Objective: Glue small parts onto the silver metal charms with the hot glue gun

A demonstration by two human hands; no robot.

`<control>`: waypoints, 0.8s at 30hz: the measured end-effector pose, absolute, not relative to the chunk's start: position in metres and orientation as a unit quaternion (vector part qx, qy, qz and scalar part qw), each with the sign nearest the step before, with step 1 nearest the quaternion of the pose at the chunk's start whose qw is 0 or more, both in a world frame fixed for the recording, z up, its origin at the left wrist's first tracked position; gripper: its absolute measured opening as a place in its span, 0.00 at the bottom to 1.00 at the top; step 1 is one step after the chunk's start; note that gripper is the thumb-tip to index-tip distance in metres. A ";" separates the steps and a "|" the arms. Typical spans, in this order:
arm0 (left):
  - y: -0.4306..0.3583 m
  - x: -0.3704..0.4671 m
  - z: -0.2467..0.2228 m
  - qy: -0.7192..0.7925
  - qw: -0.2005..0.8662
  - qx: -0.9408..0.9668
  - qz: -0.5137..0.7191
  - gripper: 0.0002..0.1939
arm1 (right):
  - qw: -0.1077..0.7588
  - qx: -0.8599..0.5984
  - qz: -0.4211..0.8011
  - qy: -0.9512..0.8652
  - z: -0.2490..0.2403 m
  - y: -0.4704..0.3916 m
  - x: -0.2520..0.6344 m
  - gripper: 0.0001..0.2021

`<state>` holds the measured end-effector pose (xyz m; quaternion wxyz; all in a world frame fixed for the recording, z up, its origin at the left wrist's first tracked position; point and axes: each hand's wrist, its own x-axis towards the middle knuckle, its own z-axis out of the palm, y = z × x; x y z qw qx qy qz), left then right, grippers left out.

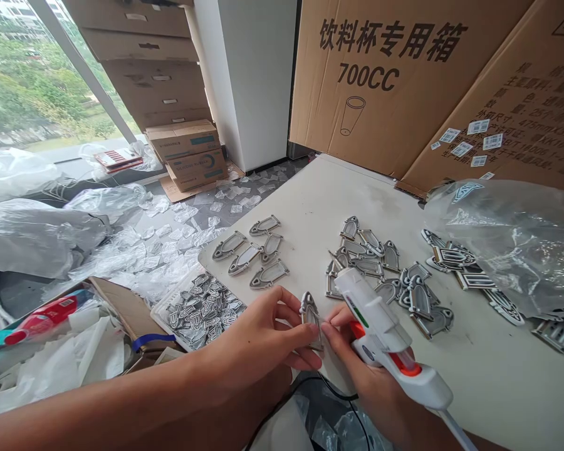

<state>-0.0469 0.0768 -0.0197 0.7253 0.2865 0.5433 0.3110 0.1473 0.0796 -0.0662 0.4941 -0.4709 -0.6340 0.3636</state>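
Note:
Between the thumb and fingers of my left hand (277, 332) is a small grey arch-shaped frame piece (309, 310), held upright near the table's front edge. My right hand (352, 351) is closed around a white hot glue gun (380, 326) with orange parts. Its nozzle points up and to the left, away from the held piece. My right thumb and index fingertip pinch together close beside the piece; whether they hold something thin there is hard to make out. Several similar grey frames (269, 274) lie on the table to the left, and a looser pile (366, 266) lies beyond the glue gun.
A tray of small grey metal parts (202, 310) stands left of the white table (310, 200). At right, a clear plastic bag (507, 238) lies by more grey frames. Large cardboard boxes (380, 119) stand behind. A black cable (282, 404) hangs below my hands; plastic scraps litter the floor.

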 end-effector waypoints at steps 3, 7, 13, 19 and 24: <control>0.077 -0.048 -0.023 0.531 0.728 0.295 0.317 0.31 | 0.489 -0.459 0.362 -0.648 -0.069 0.080 0.148 0.09; 0.077 -0.050 -0.030 0.522 0.727 0.316 0.313 0.23 | 0.470 -0.489 0.411 -0.609 -0.075 0.079 0.150 0.11; 0.076 -0.050 -0.032 0.516 0.722 0.316 0.335 0.12 | 0.395 -0.495 0.523 -0.571 -0.081 0.075 0.156 0.16; 0.075 -0.047 -0.038 0.504 0.704 0.361 0.348 0.22 | 0.361 -0.500 0.543 -0.569 -0.075 0.075 0.156 0.18; 0.077 -0.047 -0.046 0.499 0.669 0.402 0.377 0.23 | 0.426 -0.473 0.488 -0.598 -0.073 0.074 0.161 0.13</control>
